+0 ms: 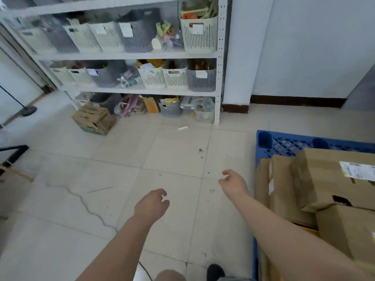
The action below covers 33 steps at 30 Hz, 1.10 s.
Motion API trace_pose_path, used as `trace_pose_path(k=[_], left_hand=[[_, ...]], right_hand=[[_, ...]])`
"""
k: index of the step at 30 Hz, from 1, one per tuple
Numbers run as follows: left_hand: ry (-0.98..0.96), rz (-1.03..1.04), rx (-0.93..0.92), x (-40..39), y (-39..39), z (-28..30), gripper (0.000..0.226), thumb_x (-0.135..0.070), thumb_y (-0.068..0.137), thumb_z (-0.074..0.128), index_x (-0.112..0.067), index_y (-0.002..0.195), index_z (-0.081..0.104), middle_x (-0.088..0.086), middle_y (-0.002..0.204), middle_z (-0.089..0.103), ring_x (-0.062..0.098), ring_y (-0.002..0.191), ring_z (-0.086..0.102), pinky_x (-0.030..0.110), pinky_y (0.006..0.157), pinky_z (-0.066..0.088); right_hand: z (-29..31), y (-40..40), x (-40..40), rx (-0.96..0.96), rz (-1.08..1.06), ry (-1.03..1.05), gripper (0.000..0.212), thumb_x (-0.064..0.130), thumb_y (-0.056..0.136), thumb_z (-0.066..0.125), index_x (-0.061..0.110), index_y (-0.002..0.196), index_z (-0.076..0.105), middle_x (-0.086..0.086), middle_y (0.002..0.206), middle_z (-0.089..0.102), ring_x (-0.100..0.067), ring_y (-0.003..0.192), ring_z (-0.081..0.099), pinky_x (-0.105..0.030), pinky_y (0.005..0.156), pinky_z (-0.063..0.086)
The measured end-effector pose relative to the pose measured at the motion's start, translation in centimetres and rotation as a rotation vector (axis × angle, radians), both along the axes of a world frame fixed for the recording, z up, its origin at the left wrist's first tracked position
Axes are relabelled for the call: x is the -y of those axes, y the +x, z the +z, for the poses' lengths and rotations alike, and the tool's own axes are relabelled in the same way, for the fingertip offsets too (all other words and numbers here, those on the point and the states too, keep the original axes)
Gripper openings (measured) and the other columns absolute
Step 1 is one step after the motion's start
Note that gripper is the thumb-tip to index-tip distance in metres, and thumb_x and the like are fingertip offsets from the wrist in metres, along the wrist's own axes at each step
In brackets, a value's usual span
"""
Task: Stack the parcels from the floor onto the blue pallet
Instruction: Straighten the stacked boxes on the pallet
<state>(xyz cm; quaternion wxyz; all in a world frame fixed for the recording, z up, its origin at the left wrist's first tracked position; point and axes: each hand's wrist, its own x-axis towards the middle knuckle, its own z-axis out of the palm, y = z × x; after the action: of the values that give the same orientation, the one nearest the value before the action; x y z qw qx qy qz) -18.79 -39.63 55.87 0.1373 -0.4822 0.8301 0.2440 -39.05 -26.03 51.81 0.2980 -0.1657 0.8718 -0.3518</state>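
The blue pallet [284, 144] lies on the floor at the right. Several brown cardboard parcels rest on it: a large box with a white label [332, 175], a smaller box [349, 230] in front of it, and flat cardboard pieces [280, 185] leaning at its left side. A crumpled cardboard box [94, 119] sits on the floor by the shelf, far left. My left hand [152, 203] and my right hand [234, 183] hang over bare floor tiles, fingers loosely curled, holding nothing. My right hand is just left of the pallet's parcels.
A white metal shelf [132, 55] filled with baskets stands along the back wall. A black stand base [29, 110] and a dark frame [14, 153] are at the left. A thin cable runs across the tiles. My shoe [216, 271] shows at the bottom.
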Motion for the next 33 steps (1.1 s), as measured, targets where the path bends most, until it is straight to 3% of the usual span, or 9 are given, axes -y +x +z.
trace_pose_path(k=[6,12,16,20,22,24,27,29,33], left_hand=[[0.066,-0.174,-0.029,10.8,-9.3,-1.7,0.034,-0.029,0.092,0.049,-0.023,0.125,0.054,-0.001,0.126,0.058,0.018,0.115,0.056,0.027,0.096,0.043],[0.127,-0.421,-0.014,22.6,-20.1,-2.3,0.033,-0.027,0.091,0.051,-0.019,0.122,0.055,0.001,0.117,0.062,0.023,0.102,0.063,0.030,0.088,0.048],[0.103,-0.570,0.023,27.1,-29.2,-1.9,0.032,-0.026,0.090,0.051,-0.018,0.119,0.058,0.005,0.111,0.067,0.022,0.104,0.062,0.027,0.087,0.045],[0.171,-0.731,0.015,26.0,-39.6,-2.5,0.028,-0.025,0.088,0.051,-0.019,0.114,0.059,0.004,0.096,0.066,0.023,0.091,0.064,0.027,0.082,0.047],[0.188,-0.821,-0.004,24.6,-44.6,-3.3,0.029,-0.026,0.089,0.050,-0.020,0.116,0.058,0.002,0.099,0.065,0.021,0.087,0.061,0.025,0.079,0.044],[0.221,-0.884,0.001,23.0,-49.0,-4.2,0.030,-0.024,0.089,0.050,-0.018,0.118,0.058,0.002,0.097,0.062,0.019,0.086,0.059,0.025,0.076,0.043],[0.260,-0.999,0.068,20.7,-53.8,-5.3,0.031,-0.025,0.090,0.051,-0.016,0.119,0.057,0.006,0.107,0.064,0.024,0.098,0.062,0.027,0.083,0.046],[0.271,-1.062,0.103,19.5,-57.1,-6.0,0.031,-0.025,0.091,0.050,-0.016,0.120,0.057,0.010,0.116,0.064,0.027,0.104,0.062,0.029,0.086,0.048],[0.299,-1.128,0.163,16.8,-63.5,-8.3,0.029,-0.015,0.093,0.042,-0.012,0.116,0.060,0.012,0.121,0.062,0.029,0.108,0.059,0.030,0.088,0.046]], right_hand=[[-1.3,-6.2,6.2,-0.007,-0.224,0.069,0.036,0.023,0.089,0.055,0.016,0.124,0.054,0.007,0.072,0.048,-0.007,0.061,0.046,-0.024,0.056,0.036],[-2.0,-10.5,13.2,0.119,-0.528,0.067,0.039,0.021,0.089,0.054,0.013,0.127,0.053,-0.003,0.093,0.057,-0.025,0.094,0.059,-0.028,0.077,0.042],[-1.3,-14.1,15.7,0.111,-0.690,0.016,0.039,0.019,0.089,0.053,0.013,0.128,0.051,-0.002,0.084,0.055,-0.015,0.074,0.053,-0.025,0.063,0.040],[-2.0,-18.8,14.8,0.116,-0.886,0.034,0.041,0.024,0.090,0.052,0.017,0.131,0.052,-0.008,0.119,0.063,-0.024,0.103,0.059,-0.027,0.081,0.045],[-3.0,-21.4,14.0,0.144,-0.977,0.026,0.042,0.028,0.090,0.052,0.017,0.130,0.053,-0.007,0.122,0.062,-0.026,0.108,0.059,-0.030,0.086,0.046],[-4.0,-24.0,13.1,0.176,-1.053,0.006,0.039,0.029,0.089,0.053,0.016,0.126,0.056,-0.006,0.116,0.063,-0.025,0.102,0.060,-0.028,0.080,0.048],[-4.8,-27.1,12.0,0.219,-1.152,0.002,0.025,0.025,0.091,0.046,0.020,0.106,0.066,-0.007,0.102,0.067,-0.020,0.081,0.054,-0.023,0.056,0.039],[-5.4,-29.0,11.4,0.259,-1.238,-0.008,0.019,0.027,0.091,0.048,0.019,0.090,0.065,-0.009,0.102,0.067,-0.019,0.081,0.053,-0.024,0.060,0.038],[-6.3,-31.8,10.7,0.363,-1.361,-0.042,0.035,0.030,0.089,0.057,0.010,0.118,0.060,-0.010,0.116,0.064,-0.024,0.098,0.058,-0.028,0.081,0.043]])
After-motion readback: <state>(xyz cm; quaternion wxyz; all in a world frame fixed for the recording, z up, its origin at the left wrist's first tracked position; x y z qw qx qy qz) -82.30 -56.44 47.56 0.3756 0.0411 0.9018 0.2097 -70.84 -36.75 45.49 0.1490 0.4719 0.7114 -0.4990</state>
